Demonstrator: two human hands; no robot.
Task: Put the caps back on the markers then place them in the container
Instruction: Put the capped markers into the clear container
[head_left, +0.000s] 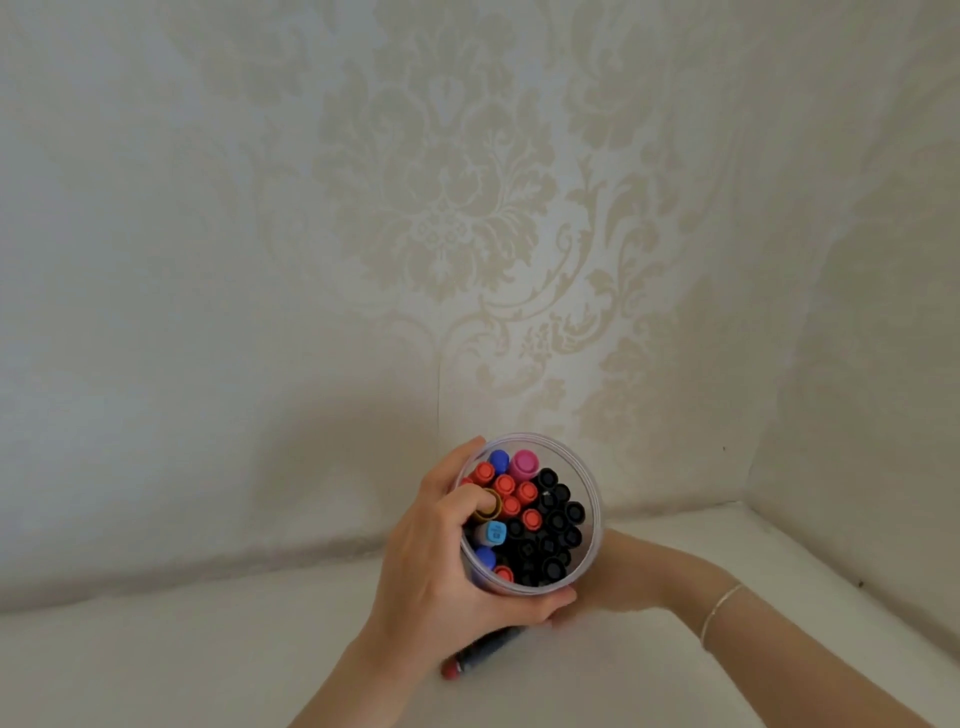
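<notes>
A clear round plastic container (589, 488) stands upright near the middle bottom, packed with several capped markers (524, 519) in red, black, blue and pink. My left hand (441, 561) grips the container's left side, thumb hooked over the rim onto a tan cap (488, 512). My right hand (618, 577) reaches in from the right; it is mostly hidden behind and below the container, so its fingers cannot be made out. A dark marker with a red cap (483, 657) lies on the table just below my left hand.
The white table top (208, 654) meets a wall with pale damask wallpaper (441, 218) close behind the container. A second wall closes in the right side, forming a corner.
</notes>
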